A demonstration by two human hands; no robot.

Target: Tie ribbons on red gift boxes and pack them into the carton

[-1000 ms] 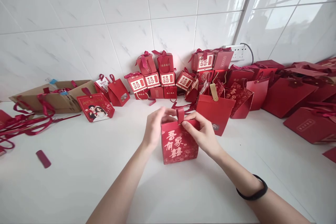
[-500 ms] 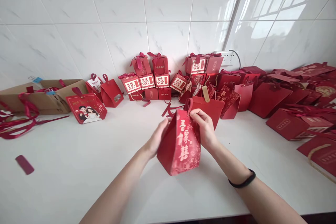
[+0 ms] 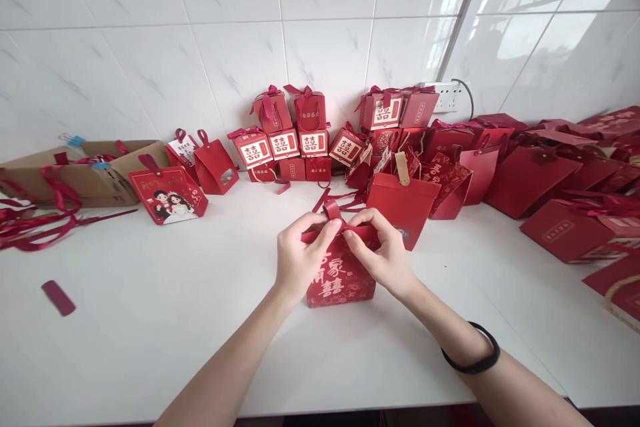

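Note:
A small red gift box [image 3: 341,280] with gold characters on its front stands upright on the white counter [image 3: 150,320] in the middle. My left hand [image 3: 299,259] wraps over the box's top left, fingers closed and pinching the top beside the ribbon loop [image 3: 332,209]. On the other side, my right hand [image 3: 381,252] pinches the top edge from the right, fingers pressed together. A black band [image 3: 473,352] circles my right wrist.
Many red gift boxes [image 3: 310,137] are stacked along the tiled wall. Larger red bags [image 3: 530,173] lie at the right. A flat cardboard box [image 3: 75,177] with loose red ribbons [image 3: 30,227] sits far left, beside a card with a cartoon couple [image 3: 167,195]. A red strip [image 3: 59,297] lies alone.
The box was lifted and tilted half a second ago; it now stands on the counter again, with both hands pinching its top at the ribbon loop.

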